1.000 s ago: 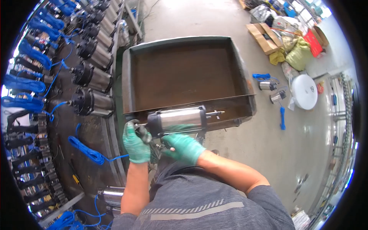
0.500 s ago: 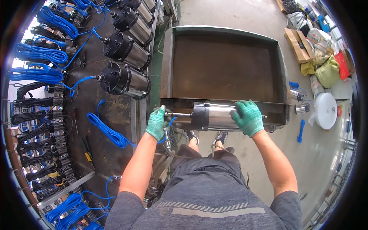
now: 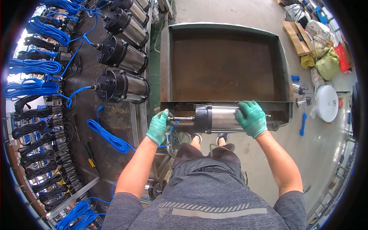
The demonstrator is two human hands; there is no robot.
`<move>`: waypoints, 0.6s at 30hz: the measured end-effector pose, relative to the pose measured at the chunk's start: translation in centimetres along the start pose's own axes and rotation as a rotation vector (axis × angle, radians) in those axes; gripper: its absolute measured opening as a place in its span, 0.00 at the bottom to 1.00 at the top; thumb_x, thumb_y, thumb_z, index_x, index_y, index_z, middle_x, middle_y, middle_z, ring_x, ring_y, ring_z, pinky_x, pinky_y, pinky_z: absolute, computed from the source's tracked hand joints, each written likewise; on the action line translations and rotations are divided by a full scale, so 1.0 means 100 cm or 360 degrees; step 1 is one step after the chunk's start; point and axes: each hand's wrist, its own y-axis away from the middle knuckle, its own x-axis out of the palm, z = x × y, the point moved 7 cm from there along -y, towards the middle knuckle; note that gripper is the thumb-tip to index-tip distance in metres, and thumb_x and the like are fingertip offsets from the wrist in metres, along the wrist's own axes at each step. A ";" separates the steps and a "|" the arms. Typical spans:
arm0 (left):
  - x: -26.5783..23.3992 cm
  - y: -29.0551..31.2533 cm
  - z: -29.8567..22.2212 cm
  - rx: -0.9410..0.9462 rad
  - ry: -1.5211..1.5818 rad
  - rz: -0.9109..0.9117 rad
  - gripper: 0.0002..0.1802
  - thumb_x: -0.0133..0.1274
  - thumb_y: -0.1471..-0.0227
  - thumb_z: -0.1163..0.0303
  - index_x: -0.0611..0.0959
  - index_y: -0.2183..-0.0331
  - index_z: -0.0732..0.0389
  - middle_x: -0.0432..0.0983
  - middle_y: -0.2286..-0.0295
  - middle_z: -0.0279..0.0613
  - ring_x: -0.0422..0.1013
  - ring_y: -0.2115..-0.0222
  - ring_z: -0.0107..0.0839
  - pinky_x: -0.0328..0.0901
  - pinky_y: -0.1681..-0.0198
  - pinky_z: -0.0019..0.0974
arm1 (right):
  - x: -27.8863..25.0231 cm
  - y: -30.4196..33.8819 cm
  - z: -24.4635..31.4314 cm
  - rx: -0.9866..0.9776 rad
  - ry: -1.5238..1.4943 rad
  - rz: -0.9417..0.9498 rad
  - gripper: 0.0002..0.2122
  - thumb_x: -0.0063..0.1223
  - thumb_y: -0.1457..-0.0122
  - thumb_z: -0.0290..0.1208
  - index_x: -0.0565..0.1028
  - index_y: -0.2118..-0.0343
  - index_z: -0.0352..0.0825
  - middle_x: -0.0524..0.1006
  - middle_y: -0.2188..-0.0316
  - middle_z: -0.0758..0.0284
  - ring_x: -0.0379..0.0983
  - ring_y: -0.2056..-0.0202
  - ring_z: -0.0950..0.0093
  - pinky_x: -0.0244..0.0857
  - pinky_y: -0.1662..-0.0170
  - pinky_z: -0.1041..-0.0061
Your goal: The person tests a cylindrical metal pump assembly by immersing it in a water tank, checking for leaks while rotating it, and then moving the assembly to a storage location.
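A submersible pump (image 3: 225,119), a shiny steel cylinder with a black head, lies on its side across the near end of the metal trough (image 3: 226,69). My right hand (image 3: 253,119), in a green glove, curls over the right part of the cylinder. From the pump's left end a thin metal rod (image 3: 184,119) sticks out. My left hand (image 3: 158,126), gloved too, is closed at the rod's outer end, around a metal fitting partly hidden by the fingers. A hose with a metal connector (image 3: 168,143) hangs below that hand.
On the dark workbench (image 3: 109,163) at left stand several similar pumps (image 3: 122,86) with blue cables. A loose blue cable coil (image 3: 109,136) lies nearer. Racks of black cable bundles (image 3: 34,145) line the far left. At right are a white round reel (image 3: 326,103), a cardboard box (image 3: 297,38) and bags.
The view has shifted slightly, so the bench pumps sit lower in it. Both hands keep their places on the rod's end and the cylinder.
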 end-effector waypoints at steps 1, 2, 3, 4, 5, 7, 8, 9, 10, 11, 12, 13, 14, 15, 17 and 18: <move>-0.001 -0.001 0.001 0.0000 -0.0018 -0.0019 0.14 0.50 0.36 0.54 0.77 0.69 0.53 0.71 0.84 0.33 0.58 0.90 0.19 0.51 0.90 0.24 | 0.000 0.000 0.000 0.0000 -0.0016 0.0001 0.13 0.60 0.49 0.32 0.77 0.62 0.32 0.78 0.65 0.59 0.74 0.61 0.57 0.67 0.54 0.60; -0.002 -0.001 0.002 0.0000 -0.0036 -0.0038 0.14 0.50 0.36 0.54 0.76 0.69 0.53 0.70 0.84 0.32 0.58 0.90 0.19 0.51 0.90 0.24 | 0.000 0.000 0.000 0.0000 -0.0033 0.0002 0.13 0.60 0.49 0.32 0.77 0.62 0.32 0.78 0.65 0.59 0.74 0.61 0.57 0.67 0.54 0.60; -0.002 -0.002 0.002 0.0004 -0.0053 -0.0056 0.14 0.50 0.36 0.54 0.76 0.69 0.53 0.68 0.85 0.31 0.58 0.90 0.19 0.51 0.90 0.24 | -0.001 -0.001 0.000 -0.0003 -0.0048 0.0001 0.13 0.60 0.49 0.31 0.77 0.62 0.32 0.78 0.65 0.58 0.74 0.61 0.56 0.68 0.54 0.60; -0.001 -0.003 0.002 -0.0013 -0.0061 -0.0070 0.14 0.50 0.36 0.54 0.75 0.69 0.53 0.66 0.86 0.30 0.58 0.90 0.19 0.51 0.90 0.24 | 0.000 -0.001 0.000 0.0002 -0.0038 0.0008 0.13 0.60 0.49 0.31 0.77 0.62 0.31 0.78 0.64 0.58 0.74 0.60 0.56 0.68 0.54 0.60; -0.001 -0.003 0.002 -0.0029 -0.0068 -0.0084 0.14 0.49 0.36 0.54 0.74 0.69 0.53 0.65 0.86 0.29 0.57 0.90 0.19 0.51 0.90 0.24 | 0.000 -0.001 0.000 0.0008 -0.0029 0.0016 0.13 0.60 0.49 0.31 0.77 0.61 0.31 0.78 0.63 0.58 0.73 0.60 0.56 0.68 0.54 0.60; 0.001 -0.003 0.000 -0.0030 -0.0127 -0.0100 0.14 0.49 0.36 0.54 0.74 0.68 0.53 0.62 0.87 0.28 0.57 0.90 0.19 0.50 0.91 0.24 | -0.001 0.000 0.000 0.0023 -0.0016 0.0002 0.14 0.60 0.50 0.31 0.77 0.61 0.31 0.78 0.62 0.57 0.73 0.60 0.56 0.68 0.54 0.60; 0.002 -0.005 -0.001 -0.0017 -0.0175 -0.0102 0.14 0.49 0.36 0.54 0.74 0.68 0.53 0.62 0.87 0.28 0.57 0.90 0.19 0.50 0.91 0.25 | -0.003 0.000 0.000 0.0030 -0.0013 -0.0014 0.14 0.60 0.50 0.31 0.77 0.61 0.31 0.78 0.61 0.57 0.73 0.59 0.56 0.68 0.54 0.60; 0.003 -0.006 -0.002 -0.0004 -0.0221 -0.0109 0.14 0.49 0.36 0.54 0.73 0.68 0.53 0.61 0.87 0.28 0.56 0.90 0.19 0.50 0.91 0.25 | -0.003 -0.001 -0.001 0.0035 -0.0012 -0.0029 0.15 0.60 0.50 0.32 0.77 0.60 0.31 0.77 0.61 0.57 0.73 0.59 0.55 0.68 0.53 0.60; 0.002 -0.006 -0.002 -0.0006 -0.0224 -0.0121 0.14 0.49 0.36 0.54 0.73 0.68 0.53 0.61 0.87 0.28 0.56 0.90 0.19 0.50 0.91 0.25 | -0.002 -0.001 -0.001 0.0041 -0.0012 -0.0033 0.15 0.60 0.50 0.32 0.77 0.60 0.30 0.77 0.60 0.57 0.73 0.59 0.55 0.68 0.53 0.60; 0.002 -0.005 -0.002 -0.0007 -0.0227 -0.0134 0.14 0.49 0.36 0.55 0.73 0.68 0.53 0.62 0.87 0.28 0.56 0.90 0.19 0.50 0.91 0.25 | 0.000 -0.001 -0.001 0.0045 -0.0012 -0.0037 0.15 0.60 0.50 0.32 0.77 0.60 0.30 0.77 0.60 0.56 0.73 0.59 0.55 0.68 0.53 0.60; 0.002 -0.005 -0.003 -0.0008 -0.0225 -0.0143 0.14 0.49 0.36 0.55 0.73 0.68 0.53 0.62 0.87 0.28 0.56 0.90 0.19 0.50 0.91 0.25 | 0.000 -0.001 -0.002 0.0049 -0.0007 -0.0041 0.16 0.61 0.50 0.32 0.77 0.60 0.30 0.77 0.59 0.56 0.73 0.58 0.55 0.68 0.53 0.60; 0.003 -0.005 -0.003 -0.0007 -0.0230 -0.0166 0.14 0.49 0.36 0.55 0.73 0.68 0.53 0.61 0.87 0.28 0.56 0.90 0.19 0.50 0.92 0.25 | 0.000 0.000 -0.003 0.0049 0.0000 -0.0034 0.16 0.61 0.50 0.33 0.77 0.60 0.30 0.77 0.59 0.56 0.73 0.58 0.55 0.68 0.53 0.60; 0.004 -0.004 -0.004 -0.0007 -0.0233 -0.0190 0.14 0.49 0.36 0.55 0.73 0.68 0.53 0.61 0.87 0.28 0.56 0.90 0.19 0.49 0.92 0.25 | 0.001 0.000 -0.004 0.0049 0.0005 -0.0027 0.16 0.61 0.50 0.33 0.76 0.59 0.30 0.77 0.59 0.56 0.73 0.58 0.55 0.68 0.53 0.60; 0.004 -0.003 -0.004 -0.0008 -0.0239 -0.0213 0.14 0.49 0.36 0.55 0.73 0.68 0.54 0.61 0.87 0.28 0.56 0.90 0.19 0.49 0.92 0.25 | 0.002 0.001 -0.004 0.0052 0.0011 -0.0019 0.17 0.61 0.50 0.33 0.76 0.59 0.29 0.77 0.59 0.56 0.73 0.58 0.55 0.68 0.52 0.60; 0.004 -0.004 -0.003 0.0007 -0.0257 -0.0201 0.14 0.49 0.36 0.55 0.74 0.68 0.54 0.61 0.87 0.28 0.55 0.91 0.19 0.49 0.92 0.25 | 0.002 0.002 -0.005 0.0047 0.0022 -0.0024 0.17 0.61 0.49 0.34 0.76 0.59 0.29 0.77 0.58 0.56 0.73 0.57 0.55 0.68 0.52 0.60; 0.004 -0.004 -0.003 0.0016 -0.0267 -0.0195 0.14 0.48 0.36 0.55 0.74 0.68 0.54 0.60 0.87 0.28 0.55 0.91 0.19 0.49 0.92 0.25 | 0.002 0.003 -0.005 0.0044 0.0027 -0.0028 0.17 0.61 0.49 0.34 0.76 0.58 0.29 0.77 0.58 0.55 0.73 0.57 0.55 0.68 0.52 0.60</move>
